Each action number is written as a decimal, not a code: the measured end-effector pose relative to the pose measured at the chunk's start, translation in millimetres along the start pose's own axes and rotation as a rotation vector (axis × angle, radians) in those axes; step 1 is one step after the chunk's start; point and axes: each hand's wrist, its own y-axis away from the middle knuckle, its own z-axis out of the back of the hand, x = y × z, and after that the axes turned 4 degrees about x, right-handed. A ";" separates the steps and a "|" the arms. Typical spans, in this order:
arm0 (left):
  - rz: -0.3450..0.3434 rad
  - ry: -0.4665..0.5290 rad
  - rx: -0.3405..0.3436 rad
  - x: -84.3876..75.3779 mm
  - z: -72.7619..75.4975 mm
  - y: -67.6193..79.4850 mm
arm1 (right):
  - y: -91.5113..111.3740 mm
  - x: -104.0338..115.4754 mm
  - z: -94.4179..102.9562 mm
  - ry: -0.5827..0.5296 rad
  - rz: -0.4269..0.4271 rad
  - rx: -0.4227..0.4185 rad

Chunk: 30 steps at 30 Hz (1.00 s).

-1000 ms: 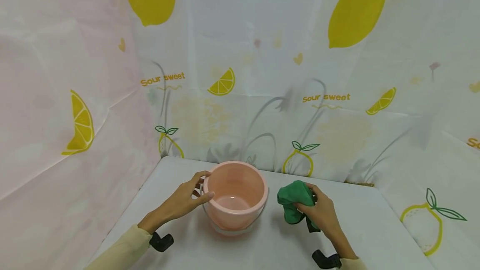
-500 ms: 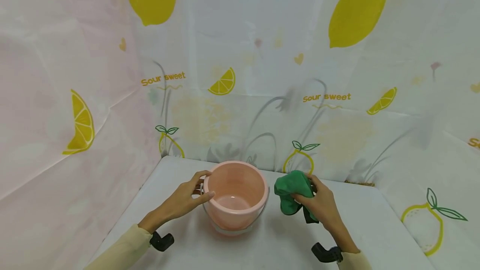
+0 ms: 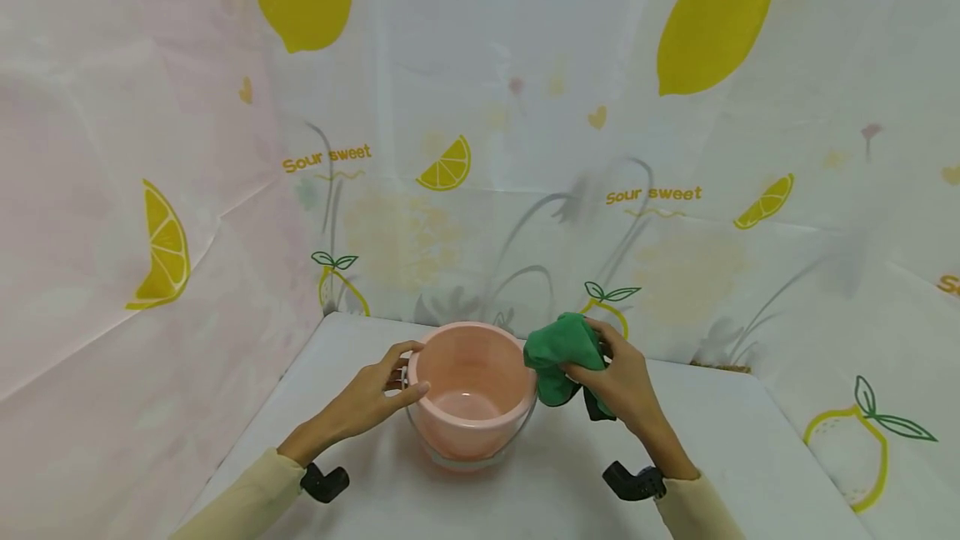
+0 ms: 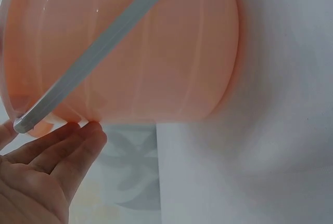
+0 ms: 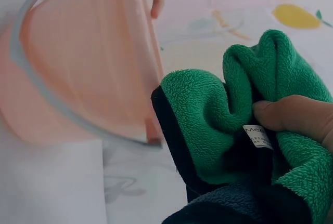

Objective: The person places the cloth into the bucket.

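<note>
A pink bucket with a grey handle stands upright on the white table. At its left rim my left hand steadies it; in the left wrist view several fingers press against the outer wall, just below the rim. The thumb lies over the rim in the head view. My right hand grips a bunched green towel with dark edging, close to the bucket's right rim and raised above the table. Its thumb sits in the folds beside a white label in the right wrist view.
The white table runs back to a lemon-printed backdrop, which also closes off both sides. A black wrist mount is strapped to the left wrist, and another black mount to the right.
My right hand has lifted the towel and brought it leftward, up to the bucket's right rim. The left hand and the bucket have stayed in place.
</note>
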 end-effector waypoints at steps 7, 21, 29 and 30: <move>0.013 0.001 0.000 0.1 -0.2 -0.9 | -12.4 19.0 -13.4 -0.060 0.055 0.029; 0.045 0.014 0.010 -1.8 -1.0 1.3 | -31.6 35.6 -73.3 -0.105 0.164 0.151; 0.035 0.018 0.021 -3.2 -0.4 -0.1 | -43.0 39.7 -95.9 -0.037 0.171 0.205; 0.033 0.017 0.023 -3.4 -0.4 -0.7 | -44.4 40.2 -97.6 -0.031 0.173 0.217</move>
